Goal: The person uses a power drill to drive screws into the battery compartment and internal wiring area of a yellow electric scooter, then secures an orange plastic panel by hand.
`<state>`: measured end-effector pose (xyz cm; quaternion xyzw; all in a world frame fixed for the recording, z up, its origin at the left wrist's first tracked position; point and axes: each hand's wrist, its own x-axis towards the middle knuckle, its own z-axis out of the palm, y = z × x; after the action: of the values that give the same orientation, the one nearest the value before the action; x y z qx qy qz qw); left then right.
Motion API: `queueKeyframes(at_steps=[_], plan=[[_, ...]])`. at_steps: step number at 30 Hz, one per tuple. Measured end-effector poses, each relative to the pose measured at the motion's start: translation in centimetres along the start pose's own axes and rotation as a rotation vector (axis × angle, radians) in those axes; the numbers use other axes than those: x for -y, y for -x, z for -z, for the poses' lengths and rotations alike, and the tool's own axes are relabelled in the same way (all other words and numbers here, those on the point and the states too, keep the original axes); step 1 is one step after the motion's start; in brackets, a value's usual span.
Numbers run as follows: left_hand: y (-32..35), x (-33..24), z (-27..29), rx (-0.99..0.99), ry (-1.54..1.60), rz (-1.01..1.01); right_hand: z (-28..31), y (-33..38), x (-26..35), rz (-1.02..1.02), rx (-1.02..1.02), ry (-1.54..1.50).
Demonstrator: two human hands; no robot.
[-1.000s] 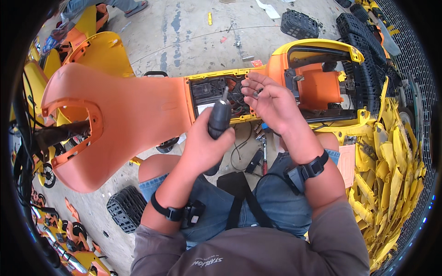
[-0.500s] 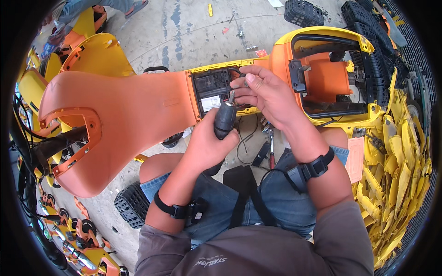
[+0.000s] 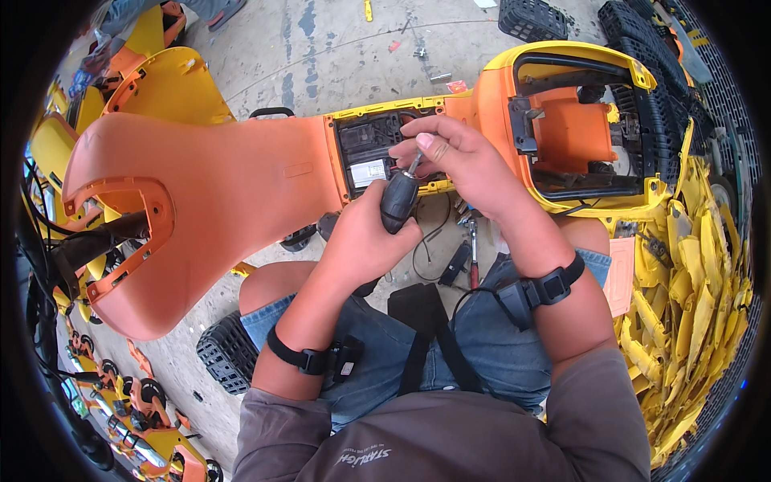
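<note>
My left hand [image 3: 361, 233] is closed around a black cordless drill [image 3: 399, 202], its bit pointing up and to the right. At the bit's tip my right hand [image 3: 470, 161] has its thumb and fingers curled together; what they pinch, if anything, is too small to make out. Both hands are over the open battery bay [image 3: 369, 136] of a scooter body, which holds black parts and a white-labelled box [image 3: 369, 173]. To the left stretches the orange body panel [image 3: 265, 173]. The yellow-and-orange seat frame [image 3: 498, 88] stands to the right.
Broken yellow panels [image 3: 683, 321] are heaped at the right. A ratchet wrench [image 3: 474, 257] and a black cable [image 3: 434, 249] lie on the floor near my knees. Black crates [image 3: 229, 357] sit at the lower left and far right. Another person's leg [image 3: 197, 10] shows at the top left.
The drill's bit has tilted further right and now meets my right fingertips. My right hand has closed in around the tip.
</note>
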<state>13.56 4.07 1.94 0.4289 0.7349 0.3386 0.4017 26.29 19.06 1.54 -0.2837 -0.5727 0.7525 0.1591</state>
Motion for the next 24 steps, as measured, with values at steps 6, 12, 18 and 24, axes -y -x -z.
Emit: queueKeyframes(at_steps=[6, 12, 18, 24], plan=[[0.2, -0.1, -0.1, 0.024, -0.029, 0.036, 0.0, -0.1, 0.1, -0.077, -0.029, 0.067], [-0.1, 0.6, 0.1, 0.064, 0.032, 0.015, 0.0, -0.2, -0.1, -0.096, 0.003, -0.065], [0.0, 0.1, 0.5, 0.137, 0.177, 0.086, 0.0, -0.1, -0.3, -0.059, 0.026, -0.125], [0.1, 0.0, 0.3, 0.111, 0.141, 0.118, -0.7, -0.2, -1.0, -0.112, -0.015, -0.061]])
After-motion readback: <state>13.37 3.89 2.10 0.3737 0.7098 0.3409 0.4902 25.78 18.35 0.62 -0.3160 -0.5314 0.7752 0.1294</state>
